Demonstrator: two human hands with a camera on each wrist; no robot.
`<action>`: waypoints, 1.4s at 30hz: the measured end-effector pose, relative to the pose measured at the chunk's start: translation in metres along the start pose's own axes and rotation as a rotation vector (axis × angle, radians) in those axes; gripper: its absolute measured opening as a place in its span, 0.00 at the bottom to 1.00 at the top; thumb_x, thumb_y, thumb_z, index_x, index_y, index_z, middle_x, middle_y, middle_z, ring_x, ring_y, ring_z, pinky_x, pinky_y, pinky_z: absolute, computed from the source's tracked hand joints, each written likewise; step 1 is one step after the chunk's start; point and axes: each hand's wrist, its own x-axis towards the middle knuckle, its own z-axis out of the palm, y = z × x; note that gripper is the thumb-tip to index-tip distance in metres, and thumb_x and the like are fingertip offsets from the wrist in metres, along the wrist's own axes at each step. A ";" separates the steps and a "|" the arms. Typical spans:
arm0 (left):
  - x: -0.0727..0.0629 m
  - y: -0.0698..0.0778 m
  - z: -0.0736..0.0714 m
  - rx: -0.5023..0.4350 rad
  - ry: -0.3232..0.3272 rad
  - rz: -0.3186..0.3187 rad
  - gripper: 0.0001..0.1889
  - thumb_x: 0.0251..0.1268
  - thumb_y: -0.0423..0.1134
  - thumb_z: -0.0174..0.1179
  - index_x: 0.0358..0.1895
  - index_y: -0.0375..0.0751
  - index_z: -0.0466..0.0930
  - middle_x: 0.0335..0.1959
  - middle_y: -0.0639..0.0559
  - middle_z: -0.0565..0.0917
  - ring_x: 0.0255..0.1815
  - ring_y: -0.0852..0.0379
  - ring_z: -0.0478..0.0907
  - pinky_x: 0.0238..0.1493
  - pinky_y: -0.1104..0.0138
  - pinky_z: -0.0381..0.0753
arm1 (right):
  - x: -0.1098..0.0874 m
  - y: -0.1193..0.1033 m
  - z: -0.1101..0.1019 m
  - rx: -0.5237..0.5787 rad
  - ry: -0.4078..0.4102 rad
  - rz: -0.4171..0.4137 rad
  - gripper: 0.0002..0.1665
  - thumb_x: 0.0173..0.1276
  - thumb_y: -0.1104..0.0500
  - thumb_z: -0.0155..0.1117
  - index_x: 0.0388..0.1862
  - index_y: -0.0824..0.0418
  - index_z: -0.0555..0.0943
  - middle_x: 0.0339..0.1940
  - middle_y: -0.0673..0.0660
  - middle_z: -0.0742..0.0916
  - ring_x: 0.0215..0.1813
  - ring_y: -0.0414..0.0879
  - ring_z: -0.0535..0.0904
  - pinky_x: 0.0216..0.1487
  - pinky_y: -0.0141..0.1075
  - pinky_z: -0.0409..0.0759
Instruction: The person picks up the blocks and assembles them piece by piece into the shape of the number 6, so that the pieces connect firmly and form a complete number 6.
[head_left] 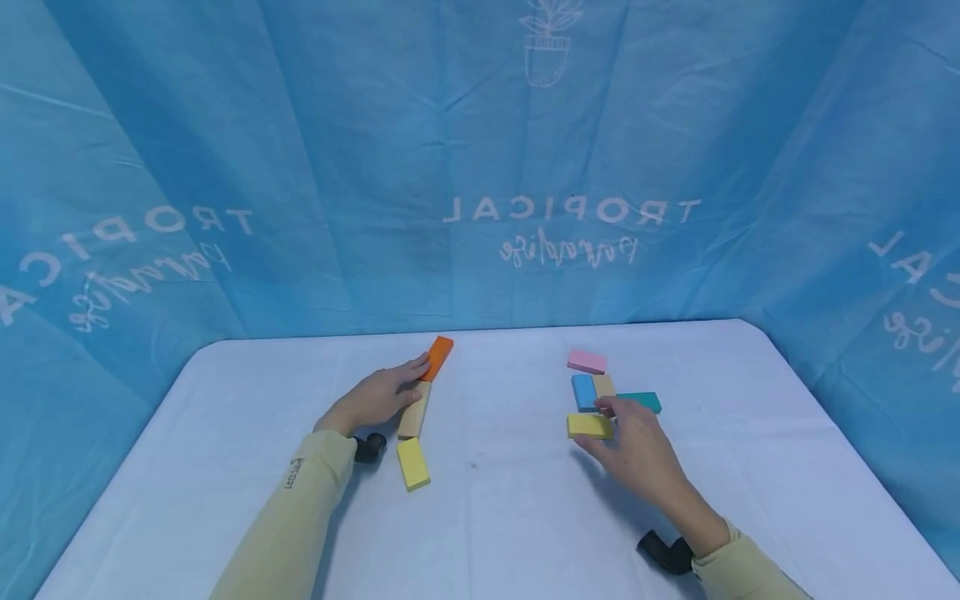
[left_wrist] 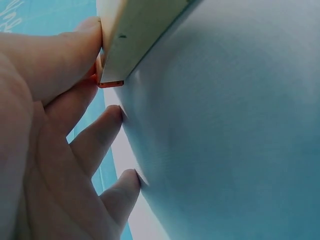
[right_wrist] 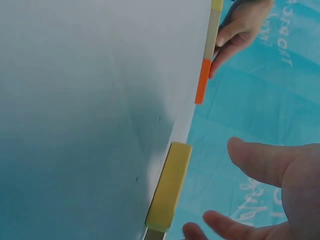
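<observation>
My left hand [head_left: 375, 400] lies along a row of blocks on the left of the table. Its fingers touch the orange block [head_left: 440, 357], and the thumb meets the side of a plain wooden block [head_left: 414, 412]. A yellow block [head_left: 413, 464] ends that row at the front. On the right, my right hand [head_left: 641, 454] hovers around another yellow block [head_left: 587, 426]. In the right wrist view its thumb and fingers are spread, apart from that yellow block [right_wrist: 169, 185]. Just behind are a blue block [head_left: 584, 393], a wooden block [head_left: 603, 386] and a teal block [head_left: 641, 402].
A pink block [head_left: 587, 361] lies farthest back in the right group. The white table [head_left: 495, 517] ends at a blue printed curtain [head_left: 375, 167] behind it. Black wrist-worn devices, including one near the right wrist [head_left: 666, 553], sit close to the tabletop.
</observation>
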 end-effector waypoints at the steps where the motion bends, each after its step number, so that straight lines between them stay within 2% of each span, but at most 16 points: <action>1: 0.000 0.000 0.000 0.003 0.000 0.003 0.31 0.79 0.41 0.53 0.80 0.44 0.56 0.81 0.48 0.53 0.80 0.41 0.51 0.76 0.45 0.56 | 0.000 0.001 0.000 -0.012 -0.004 0.007 0.35 0.63 0.49 0.75 0.62 0.69 0.76 0.56 0.66 0.83 0.62 0.63 0.75 0.58 0.59 0.76; 5: 0.000 0.000 0.001 0.012 -0.001 0.003 0.31 0.79 0.41 0.53 0.80 0.44 0.55 0.81 0.47 0.53 0.80 0.41 0.51 0.76 0.44 0.57 | 0.004 0.004 0.000 -0.073 -0.032 0.031 0.37 0.65 0.46 0.73 0.62 0.71 0.76 0.55 0.67 0.83 0.58 0.62 0.76 0.55 0.57 0.78; 9: 0.001 -0.001 0.001 0.016 -0.003 -0.009 0.31 0.79 0.41 0.53 0.80 0.44 0.55 0.82 0.48 0.53 0.80 0.41 0.52 0.76 0.44 0.56 | 0.010 0.005 0.000 -0.121 -0.086 0.049 0.37 0.65 0.44 0.72 0.61 0.70 0.78 0.50 0.65 0.84 0.51 0.57 0.78 0.48 0.52 0.81; 15: 0.000 -0.002 0.001 0.019 0.004 0.006 0.31 0.79 0.40 0.53 0.80 0.43 0.55 0.81 0.47 0.53 0.80 0.40 0.52 0.76 0.44 0.57 | 0.016 -0.001 0.001 -0.199 -0.144 0.073 0.36 0.63 0.42 0.73 0.58 0.69 0.79 0.43 0.62 0.84 0.41 0.51 0.77 0.38 0.46 0.82; 24: 0.000 -0.002 0.002 0.034 0.004 0.007 0.31 0.79 0.41 0.53 0.80 0.44 0.55 0.81 0.47 0.53 0.80 0.41 0.52 0.76 0.43 0.55 | 0.023 -0.006 0.010 -0.265 -0.139 0.072 0.38 0.60 0.38 0.74 0.50 0.71 0.80 0.31 0.58 0.80 0.31 0.48 0.73 0.24 0.36 0.71; 27: 0.000 -0.002 0.002 0.030 0.005 0.000 0.31 0.79 0.41 0.53 0.80 0.44 0.55 0.81 0.48 0.53 0.80 0.40 0.52 0.76 0.43 0.56 | 0.023 -0.008 0.011 -0.260 -0.137 0.064 0.38 0.60 0.39 0.75 0.49 0.72 0.80 0.31 0.58 0.80 0.30 0.48 0.73 0.23 0.36 0.71; 34: 0.000 0.000 0.001 0.027 0.005 -0.007 0.31 0.79 0.41 0.53 0.80 0.45 0.55 0.81 0.48 0.53 0.80 0.40 0.52 0.76 0.43 0.56 | 0.022 -0.011 0.009 -0.250 -0.160 0.064 0.40 0.60 0.43 0.76 0.56 0.74 0.78 0.40 0.62 0.82 0.37 0.51 0.74 0.32 0.40 0.79; 38: 0.000 0.000 0.001 0.027 0.004 -0.013 0.31 0.79 0.41 0.53 0.80 0.46 0.56 0.81 0.48 0.53 0.80 0.40 0.52 0.76 0.43 0.56 | 0.021 -0.012 0.010 -0.256 -0.159 0.048 0.42 0.59 0.41 0.76 0.54 0.75 0.78 0.38 0.61 0.81 0.36 0.50 0.74 0.30 0.40 0.78; 42: -0.001 -0.001 0.001 0.024 0.005 -0.010 0.31 0.78 0.41 0.54 0.80 0.45 0.56 0.81 0.49 0.53 0.80 0.41 0.53 0.76 0.43 0.56 | 0.019 -0.012 0.011 -0.283 -0.145 0.010 0.39 0.59 0.42 0.76 0.51 0.75 0.79 0.37 0.61 0.80 0.36 0.50 0.73 0.29 0.40 0.77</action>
